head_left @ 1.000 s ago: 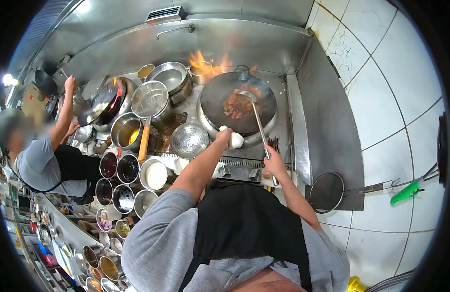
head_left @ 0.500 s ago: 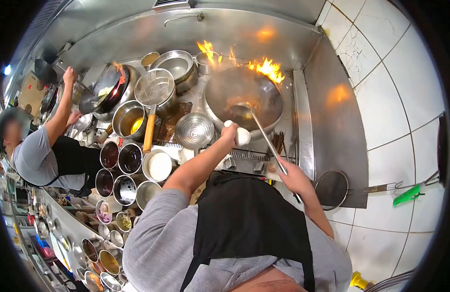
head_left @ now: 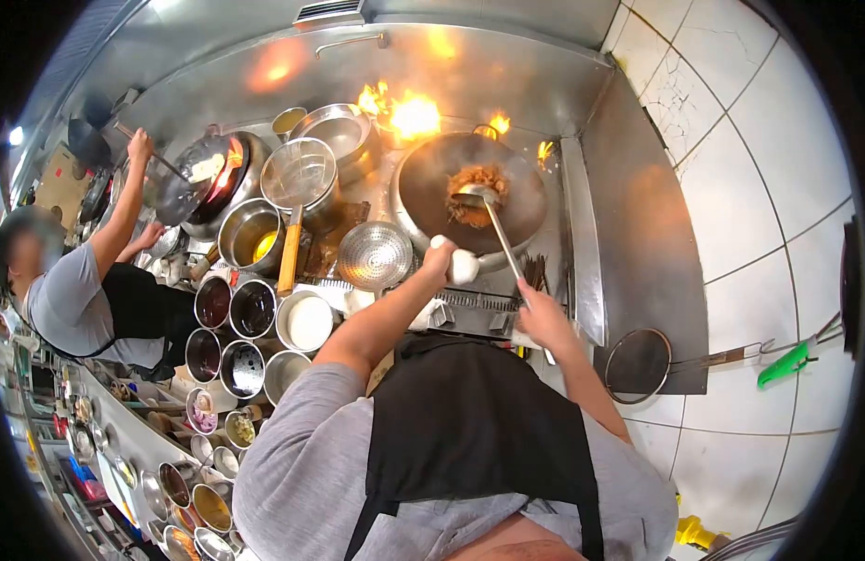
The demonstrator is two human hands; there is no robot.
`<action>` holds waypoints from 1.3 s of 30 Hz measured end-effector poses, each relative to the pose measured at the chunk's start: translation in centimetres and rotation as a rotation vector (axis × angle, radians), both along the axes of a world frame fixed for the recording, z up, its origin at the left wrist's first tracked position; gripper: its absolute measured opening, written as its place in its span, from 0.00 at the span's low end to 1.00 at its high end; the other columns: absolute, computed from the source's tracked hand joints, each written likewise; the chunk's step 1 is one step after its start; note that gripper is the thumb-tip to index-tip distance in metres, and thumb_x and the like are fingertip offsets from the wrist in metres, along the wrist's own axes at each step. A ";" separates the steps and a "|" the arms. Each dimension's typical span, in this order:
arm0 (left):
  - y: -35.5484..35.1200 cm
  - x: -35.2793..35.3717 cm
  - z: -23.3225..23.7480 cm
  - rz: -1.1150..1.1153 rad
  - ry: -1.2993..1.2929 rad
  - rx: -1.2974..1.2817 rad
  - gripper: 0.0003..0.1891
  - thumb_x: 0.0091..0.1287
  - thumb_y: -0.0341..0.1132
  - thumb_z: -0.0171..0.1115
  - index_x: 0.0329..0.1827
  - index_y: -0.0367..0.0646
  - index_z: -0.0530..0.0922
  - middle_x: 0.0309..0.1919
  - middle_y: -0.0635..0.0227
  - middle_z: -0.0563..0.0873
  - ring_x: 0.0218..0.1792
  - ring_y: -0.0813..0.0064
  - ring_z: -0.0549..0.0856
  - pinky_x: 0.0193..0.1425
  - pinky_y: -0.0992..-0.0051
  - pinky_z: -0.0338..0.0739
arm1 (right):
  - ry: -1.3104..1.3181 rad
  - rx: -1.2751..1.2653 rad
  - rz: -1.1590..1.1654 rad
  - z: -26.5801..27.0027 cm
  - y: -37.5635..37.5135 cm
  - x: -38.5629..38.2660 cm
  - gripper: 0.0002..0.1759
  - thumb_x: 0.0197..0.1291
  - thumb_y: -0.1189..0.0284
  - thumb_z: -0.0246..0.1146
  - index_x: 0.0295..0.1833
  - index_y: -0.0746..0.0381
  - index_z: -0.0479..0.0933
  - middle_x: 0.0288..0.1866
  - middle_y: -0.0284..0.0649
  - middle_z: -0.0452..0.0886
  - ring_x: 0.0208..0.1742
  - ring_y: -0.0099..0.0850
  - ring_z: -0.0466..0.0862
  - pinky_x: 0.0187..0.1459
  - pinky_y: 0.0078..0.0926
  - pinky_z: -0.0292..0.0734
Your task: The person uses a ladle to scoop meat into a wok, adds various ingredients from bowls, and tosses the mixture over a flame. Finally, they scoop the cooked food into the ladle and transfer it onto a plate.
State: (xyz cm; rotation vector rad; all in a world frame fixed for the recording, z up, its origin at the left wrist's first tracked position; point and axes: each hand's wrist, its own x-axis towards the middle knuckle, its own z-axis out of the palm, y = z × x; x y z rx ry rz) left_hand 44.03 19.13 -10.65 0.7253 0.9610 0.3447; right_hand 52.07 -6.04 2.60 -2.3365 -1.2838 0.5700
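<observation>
A large wok [head_left: 423, 187] sits on the range in front of me, with browned, shredded-looking food [head_left: 477, 178] toward its middle. My left hand [head_left: 440, 262] is closed at the wok's near rim around a white cloth [head_left: 464, 267]; any handle beneath is hidden. In my right hand [head_left: 547, 321] is the long handle of a ladle [head_left: 500, 229], the fingers wrapped round it. The ladle's bowl rests among the food. Flames [head_left: 414, 116] rise behind the wok's far left edge.
Left of the wok are a perforated strainer [head_left: 374, 255], a wire skimmer [head_left: 300, 174] and a pot with yellow liquid [head_left: 249, 236]. Several sauce pots [head_left: 306, 321] stand nearer me. A co-worker [head_left: 105, 290] handles another wok at left. A round sieve [head_left: 638, 366] hangs at right.
My right hand and the ladle have moved forward and left, and the food now lies farther up the wok. The flames have grown at the back left and shrunk at the right.
</observation>
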 end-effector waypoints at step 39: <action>-0.2 0.2 -3.7 -0.126 -0.251 -0.099 0.14 0.66 0.34 0.56 0.52 0.38 0.74 0.39 0.55 0.86 0.36 0.58 0.88 0.41 0.56 0.86 | -0.027 -0.001 -0.050 -2.4 -0.1 -0.4 0.35 0.58 0.77 0.57 0.74 0.56 0.62 0.55 0.57 0.77 0.55 0.54 0.78 0.56 0.44 0.73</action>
